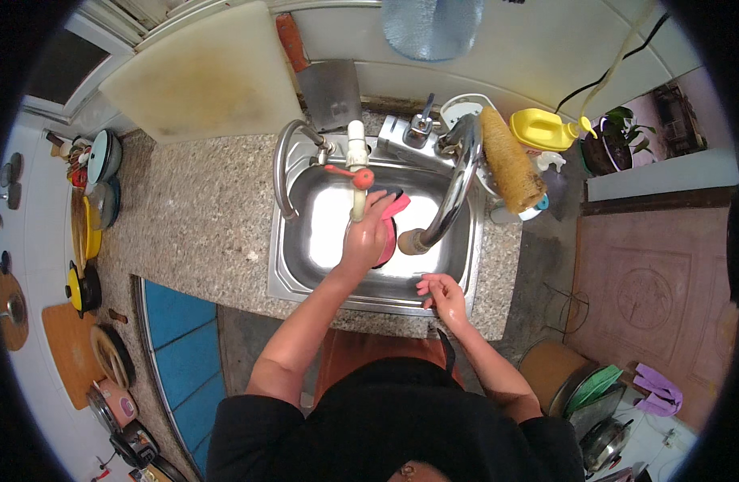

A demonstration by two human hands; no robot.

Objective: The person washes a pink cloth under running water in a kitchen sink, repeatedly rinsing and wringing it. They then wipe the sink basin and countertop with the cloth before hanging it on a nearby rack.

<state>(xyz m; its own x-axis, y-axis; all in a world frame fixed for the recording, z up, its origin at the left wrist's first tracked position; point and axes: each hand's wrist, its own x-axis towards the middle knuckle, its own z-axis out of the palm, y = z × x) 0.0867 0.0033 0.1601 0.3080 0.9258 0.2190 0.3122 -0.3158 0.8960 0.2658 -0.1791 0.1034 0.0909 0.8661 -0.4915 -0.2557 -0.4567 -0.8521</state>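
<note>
My left hand (366, 238) reaches into the stainless steel sink (315, 253), over a pink and black item (388, 244) that looks like cloth or a shoe part. The hand covers much of this item, and its grip on it cannot be made out. Just above that hand is a white plastic tap (357, 156) with a red lever (362, 178). My right hand (446, 297) hovers at the sink's near right rim, fingers apart and holding nothing. Between the hands and farther back, a curved chrome faucet (459, 193) hangs over the basin.
A cleaver (330, 93) and a white cutting board (207, 78) lean at the back. A loofah (511, 159) and a yellow jug (541, 129) stand behind the sink's right side. A thin curved pipe (280, 169) arches over its left edge.
</note>
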